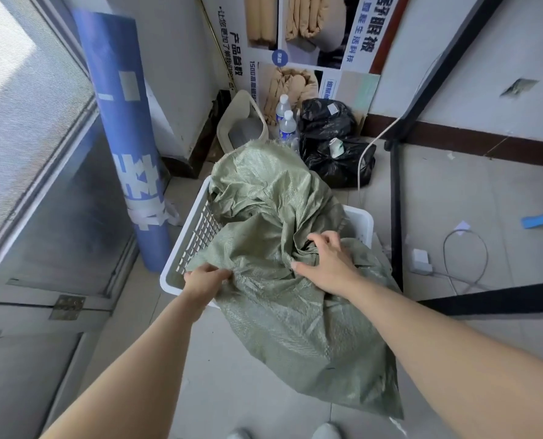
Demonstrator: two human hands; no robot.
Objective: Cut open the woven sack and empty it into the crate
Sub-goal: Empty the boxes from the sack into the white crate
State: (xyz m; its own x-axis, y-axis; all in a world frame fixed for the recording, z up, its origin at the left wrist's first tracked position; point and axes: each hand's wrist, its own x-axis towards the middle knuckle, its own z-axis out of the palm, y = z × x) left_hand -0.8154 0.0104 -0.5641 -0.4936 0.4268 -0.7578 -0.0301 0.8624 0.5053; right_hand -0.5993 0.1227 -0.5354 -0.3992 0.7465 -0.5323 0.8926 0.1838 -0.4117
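A crumpled green woven sack lies across a white plastic crate on the floor, its near end hanging over the crate's front rim down to the tiles. The far end of the sack has a frayed edge and rises above the crate's back. My left hand pinches the sack's left edge at the crate's front rim. Near the middle, my right hand presses into a gathered fold of the sack with its fingers curled in the cloth. The crate's inside is mostly hidden by the sack.
A blue rolled banner leans by the window at left. Behind the crate stand a beige bin, two water bottles and black rubbish bags. A black metal frame and a charger with cable are at right.
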